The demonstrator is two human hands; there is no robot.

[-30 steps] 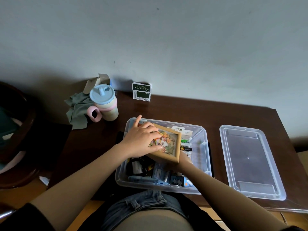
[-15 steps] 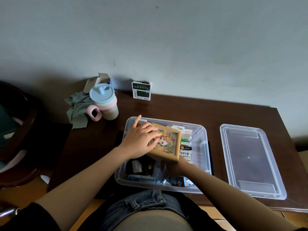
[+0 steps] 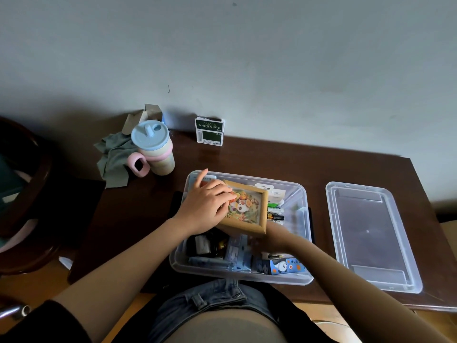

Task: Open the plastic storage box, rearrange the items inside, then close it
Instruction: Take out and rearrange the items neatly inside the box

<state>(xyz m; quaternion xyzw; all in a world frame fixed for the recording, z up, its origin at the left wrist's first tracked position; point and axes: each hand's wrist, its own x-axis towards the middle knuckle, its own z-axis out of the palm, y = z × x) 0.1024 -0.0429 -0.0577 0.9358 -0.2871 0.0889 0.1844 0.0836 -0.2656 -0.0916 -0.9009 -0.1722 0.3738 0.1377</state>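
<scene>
Clear plastic forms the storage box (image 3: 300, 194), which sits open near the front edge of a dark brown wooden tabletop (image 3: 259, 157), directly in front of a seated person. Its lid (image 3: 371, 233), also clear plastic, lies flat on the tabletop just to the right of the box, apart from it.

The left hand (image 3: 206, 206) rests on a light wooden picture frame (image 3: 247, 207), with the fingers (image 3: 222, 191) curled over the frame's left edge and onto its colourful picture. The frame is held tilted above the box's contents. The right hand (image 3: 274, 237) reaches in beneath the frame's lower right corner; most of it is hidden by the frame, so I cannot tell how far its fingers are open or whether they hold anything.

Inside the box lie batteries (image 3: 275, 216) just right of the frame, white packets (image 3: 277, 194) toward the back, a dark item (image 3: 202, 245) at the front left, and a small blue carton with a panda printed on it (image 3: 282, 266) along the front wall.

At the back left of the tabletop stands a cup with a pale blue lid and pink handle (image 3: 154, 149), touching a crumpled grey-green cloth (image 3: 113, 159). A green and white packet (image 3: 209, 131) stands against the wall behind the box.
</scene>
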